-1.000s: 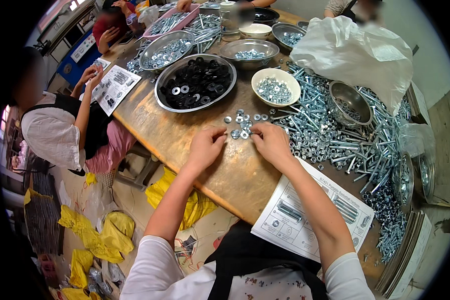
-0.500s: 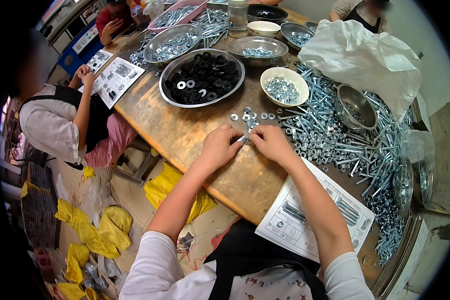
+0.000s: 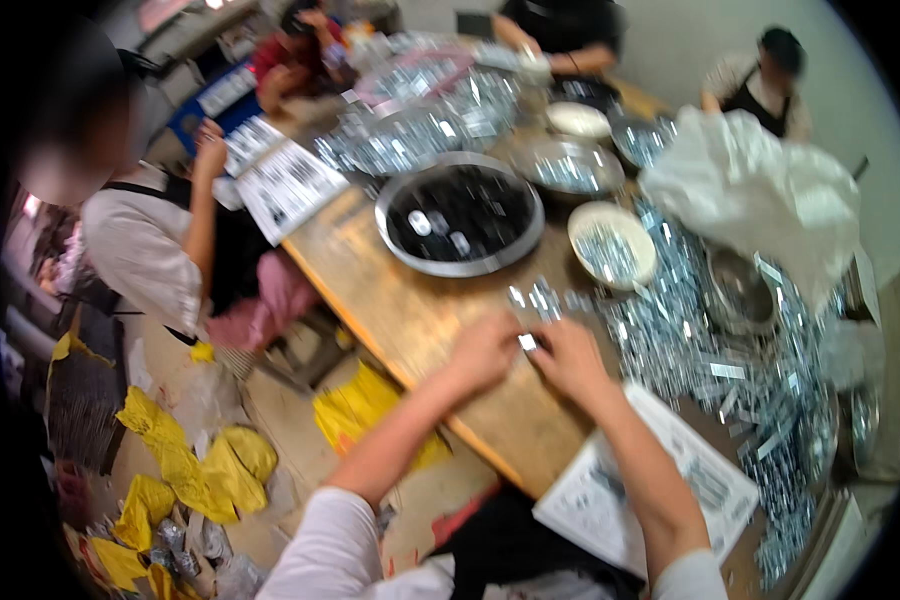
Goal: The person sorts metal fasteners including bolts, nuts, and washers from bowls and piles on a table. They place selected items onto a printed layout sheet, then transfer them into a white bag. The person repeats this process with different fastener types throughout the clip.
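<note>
Metal piece [image 3: 527,342], small and blurred, sits right of and below the frame's centre, pinched in the fingers of the right hand [image 3: 573,362]; whether those of the left hand [image 3: 485,352] grip too, I cannot tell. Loose metal parts [image 3: 547,304] lie above, on the bench [image 3: 400,310].

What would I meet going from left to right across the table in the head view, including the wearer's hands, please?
The larger upper-left printed sheet, the left hand, the right hand, then the deep steel bowl.
</note>
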`<state>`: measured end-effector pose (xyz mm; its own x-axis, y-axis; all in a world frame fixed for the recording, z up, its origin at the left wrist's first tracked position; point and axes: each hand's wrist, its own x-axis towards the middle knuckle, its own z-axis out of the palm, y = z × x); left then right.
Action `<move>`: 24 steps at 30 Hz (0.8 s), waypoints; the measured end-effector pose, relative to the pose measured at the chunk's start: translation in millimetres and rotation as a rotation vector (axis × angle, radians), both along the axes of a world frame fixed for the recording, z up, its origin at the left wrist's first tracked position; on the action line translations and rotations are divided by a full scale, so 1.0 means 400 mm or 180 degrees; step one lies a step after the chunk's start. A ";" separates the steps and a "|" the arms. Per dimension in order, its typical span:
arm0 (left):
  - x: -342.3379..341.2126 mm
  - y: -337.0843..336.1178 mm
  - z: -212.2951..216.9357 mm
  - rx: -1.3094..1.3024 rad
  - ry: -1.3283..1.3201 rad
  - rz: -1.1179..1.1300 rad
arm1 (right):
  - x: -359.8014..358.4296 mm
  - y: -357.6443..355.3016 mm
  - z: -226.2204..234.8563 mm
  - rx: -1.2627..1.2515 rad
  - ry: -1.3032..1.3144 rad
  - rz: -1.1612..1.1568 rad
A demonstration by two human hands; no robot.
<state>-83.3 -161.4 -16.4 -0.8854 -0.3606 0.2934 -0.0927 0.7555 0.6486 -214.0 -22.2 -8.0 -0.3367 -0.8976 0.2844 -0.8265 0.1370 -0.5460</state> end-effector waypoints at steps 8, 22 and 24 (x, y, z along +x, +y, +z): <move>0.018 0.022 0.026 -0.0423 0.0184 0.0220 | 0.023 0.010 0.044 0.0279 -0.0115 -0.0265; -0.015 0.018 -0.008 -0.0007 0.0374 0.0026 | -0.001 0.034 0.036 0.0253 -0.0485 -0.0407; -0.026 -0.020 -0.021 -0.0080 0.0630 0.0365 | 0.005 0.041 0.052 0.0195 -0.0689 -0.0457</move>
